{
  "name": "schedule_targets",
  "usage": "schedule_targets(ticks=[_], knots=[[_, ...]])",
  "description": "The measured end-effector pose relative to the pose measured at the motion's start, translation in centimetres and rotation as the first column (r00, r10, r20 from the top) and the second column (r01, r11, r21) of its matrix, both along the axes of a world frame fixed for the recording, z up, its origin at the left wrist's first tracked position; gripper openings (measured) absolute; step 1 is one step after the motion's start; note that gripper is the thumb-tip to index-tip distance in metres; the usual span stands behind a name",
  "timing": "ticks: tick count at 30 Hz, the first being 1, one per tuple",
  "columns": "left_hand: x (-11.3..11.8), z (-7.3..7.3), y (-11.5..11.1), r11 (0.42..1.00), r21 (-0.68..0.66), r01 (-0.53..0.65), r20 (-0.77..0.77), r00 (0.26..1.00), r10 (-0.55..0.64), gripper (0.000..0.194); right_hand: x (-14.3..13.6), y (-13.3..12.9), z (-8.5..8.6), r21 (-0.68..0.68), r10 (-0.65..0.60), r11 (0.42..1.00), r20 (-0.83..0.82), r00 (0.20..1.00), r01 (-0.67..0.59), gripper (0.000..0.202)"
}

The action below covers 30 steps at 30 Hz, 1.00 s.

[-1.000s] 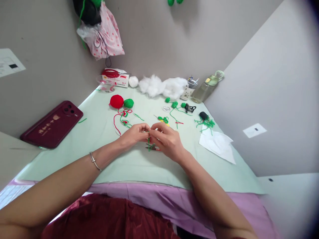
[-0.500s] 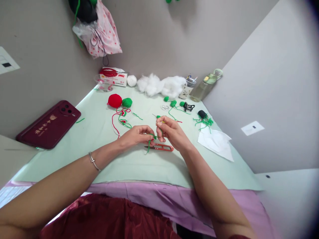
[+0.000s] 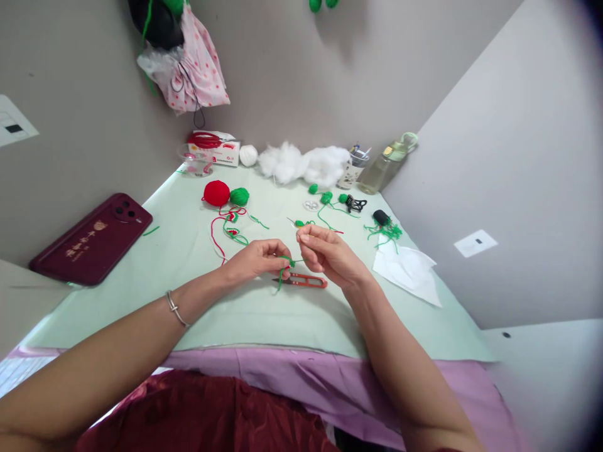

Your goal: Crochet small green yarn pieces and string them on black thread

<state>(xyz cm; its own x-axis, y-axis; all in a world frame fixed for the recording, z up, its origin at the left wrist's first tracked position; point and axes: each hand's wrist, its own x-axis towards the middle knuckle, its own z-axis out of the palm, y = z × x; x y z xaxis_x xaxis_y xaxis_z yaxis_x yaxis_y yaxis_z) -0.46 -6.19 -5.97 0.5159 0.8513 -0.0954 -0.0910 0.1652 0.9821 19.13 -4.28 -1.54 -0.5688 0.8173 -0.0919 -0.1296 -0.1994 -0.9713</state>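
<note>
L hand (image 3: 259,257) & R hand (image 3: 332,254) close but apart, fingers (image 3: 308,240) pinched, forearms (image 3: 136,345) angled in.

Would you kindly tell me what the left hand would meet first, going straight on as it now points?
Probably the right hand, just across a gap from the left hand, though depth is unclear in this view.
</note>
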Motion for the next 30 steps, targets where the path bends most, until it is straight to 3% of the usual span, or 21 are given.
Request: schedule_targets(ticks=[3, 6, 8, 13, 16, 22, 30], knots=[[0.1, -0.1, 0.0, 0.998, 0.043, 0.036, -0.044, 0.998, -0.034, 0.019, 0.4, 0.2, 0.4, 0.023, -0.148, 0.988, -0.082, 0.986, 0.151, 0.023], [0.1, 0.0, 0.0, 0.997, 0.077, 0.027, -0.051, 0.998, -0.023, 0.018, 0.8, 0.7, 0.7, 0.058, -0.339, 0.933, -0.204, 0.919, 0.357, 0.024], [0.1, 0.1, 0.0, 0.997, 0.074, 0.000, -0.021, 1.000, 0.002, 0.018, 1.0, 0.9, 0.8, 0.076, -0.358, 0.922, -0.204, 0.911, 0.379, 0.023], [-0.1, -0.2, 0.1, 0.997, 0.058, -0.053, 0.059, 0.997, 0.049, 0.023, 2.0, 1.0, 1.0, 0.190, -0.285, 0.935, -0.093, 0.954, 0.298, 0.013], [-0.1, -0.3, 0.2, 0.990, 0.097, -0.101, 0.101, 0.991, 0.091, 0.024, 2.8, 0.9, 1.2, 0.317, -0.212, 0.932, 0.079, 0.974, 0.177, 0.013], [-0.2, 0.2, 0.2, 0.978, 0.152, -0.140, 0.076, 0.989, 0.130, 0.018, 3.0, 0.8, 0.9, 0.590, -0.188, 0.806, 0.348, 0.918, -0.059, 0.011], [-0.3, 0.3, 0.2, 0.971, 0.194, -0.143, 0.060, 0.989, 0.134, 0.014, 2.9, 0.9, 0.8, 0.664, -0.224, 0.733, 0.441, 0.869, -0.148, 0.011]])
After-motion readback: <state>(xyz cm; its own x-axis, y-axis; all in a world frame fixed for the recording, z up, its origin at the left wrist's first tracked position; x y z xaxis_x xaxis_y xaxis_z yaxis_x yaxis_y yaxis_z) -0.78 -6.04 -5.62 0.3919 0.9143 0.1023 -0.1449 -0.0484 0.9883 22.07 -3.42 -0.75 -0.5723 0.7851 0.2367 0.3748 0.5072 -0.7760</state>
